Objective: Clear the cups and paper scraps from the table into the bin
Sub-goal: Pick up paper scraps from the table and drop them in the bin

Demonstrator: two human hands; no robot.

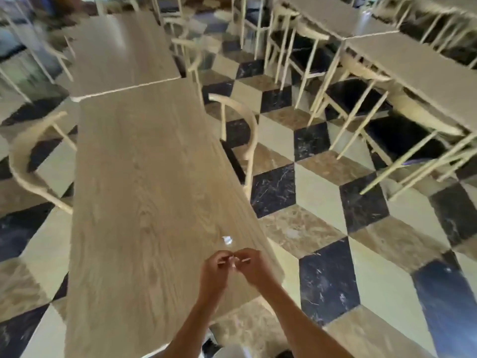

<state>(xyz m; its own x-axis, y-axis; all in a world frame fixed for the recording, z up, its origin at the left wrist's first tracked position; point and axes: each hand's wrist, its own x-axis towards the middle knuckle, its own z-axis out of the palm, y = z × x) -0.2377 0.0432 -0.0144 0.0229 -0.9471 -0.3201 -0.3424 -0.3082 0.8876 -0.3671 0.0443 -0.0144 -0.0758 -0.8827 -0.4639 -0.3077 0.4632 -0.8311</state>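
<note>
A long light-wood table (144, 177) runs away from me. Near its right front edge lies a small white paper scrap (227, 240). Just below it, my left hand (215, 272) and my right hand (254, 266) meet over the tabletop, fingertips pinched together on small white paper scraps (233, 262). A thin stick-like piece pokes out by the right fingers. No cup and no bin can be made out in this view.
Pale wooden chairs stand on both sides of the table, one on the left (28, 164), one on the right (240, 140). A second table (121, 52) butts against the far end. More tables and chairs (400, 73) fill the right. The floor is checkered tile.
</note>
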